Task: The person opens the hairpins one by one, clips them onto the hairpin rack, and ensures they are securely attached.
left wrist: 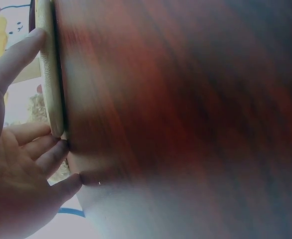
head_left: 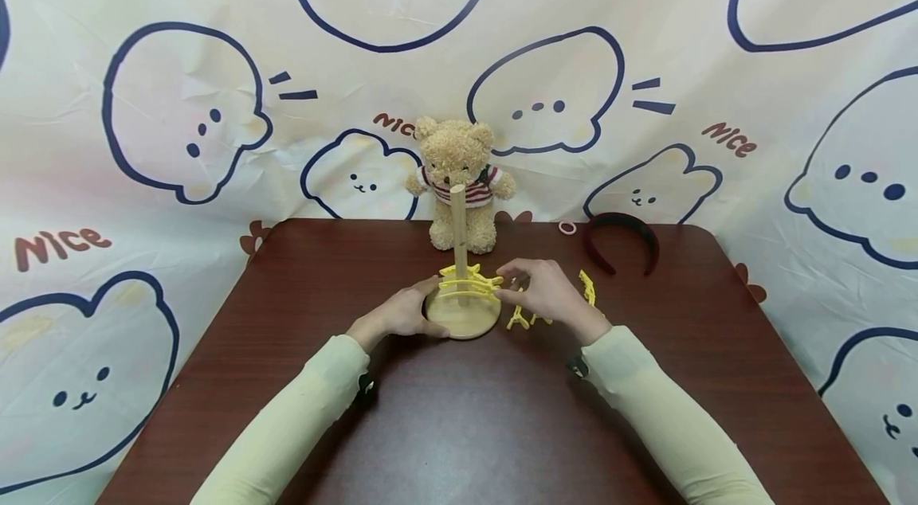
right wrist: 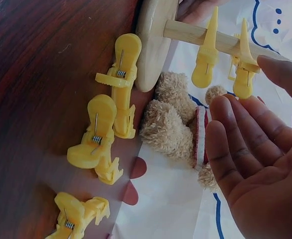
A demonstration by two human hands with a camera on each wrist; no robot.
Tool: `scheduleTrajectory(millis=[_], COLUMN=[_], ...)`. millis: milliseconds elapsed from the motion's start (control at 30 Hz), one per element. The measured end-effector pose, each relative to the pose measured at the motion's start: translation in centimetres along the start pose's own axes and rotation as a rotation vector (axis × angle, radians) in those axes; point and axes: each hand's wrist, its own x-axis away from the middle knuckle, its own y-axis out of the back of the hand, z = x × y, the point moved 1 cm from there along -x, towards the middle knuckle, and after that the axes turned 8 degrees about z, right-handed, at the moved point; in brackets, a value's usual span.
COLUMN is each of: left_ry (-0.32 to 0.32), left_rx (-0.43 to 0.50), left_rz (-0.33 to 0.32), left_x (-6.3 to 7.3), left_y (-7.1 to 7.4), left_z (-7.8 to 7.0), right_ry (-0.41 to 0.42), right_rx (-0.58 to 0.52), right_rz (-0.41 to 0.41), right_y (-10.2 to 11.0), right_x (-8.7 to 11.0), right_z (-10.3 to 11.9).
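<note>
A wooden stand with a round base (head_left: 466, 323) and an upright post (head_left: 460, 230) is on the table. My left hand (head_left: 405, 310) grips the base's rim, thumb at the near side and fingers round the left. Two yellow spring clips sit across the post, one lower clip (right wrist: 205, 67) and one upper clip (right wrist: 243, 82). My right hand (head_left: 541, 286) pinches the rounded end of the upper clip between thumb and index finger, the other fingers spread below it. More yellow clips (right wrist: 93, 134) with metal springs lie on the table beside the base, partly under my right hand in the head view.
Behind the post a teddy bear (head_left: 459, 170) in a striped top sits against the printed cloth backdrop (head_left: 387, 83). A dark headband (head_left: 594, 244) and a small pale ring (head_left: 562, 227) lie at the back right of the brown table (head_left: 459, 425).
</note>
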Motion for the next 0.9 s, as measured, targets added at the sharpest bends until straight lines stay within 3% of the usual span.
scheduleTrajectory(millis=[400,900], left_ry=[-0.008,-0.005], left_rx=[0.000,0.000], left_rz=[0.003,0.001], left_x=[-0.1,0.0], left_y=[-0.1,0.0], left_z=[0.0,0.0], right_ry=[-0.002,-0.115], right_rx=[0.002,-0.008], right_rz=[-0.037,-0.090], right_y=[1.8,3.7], right_x=[1.8,5.3], right_z=[-1.8,-5.5])
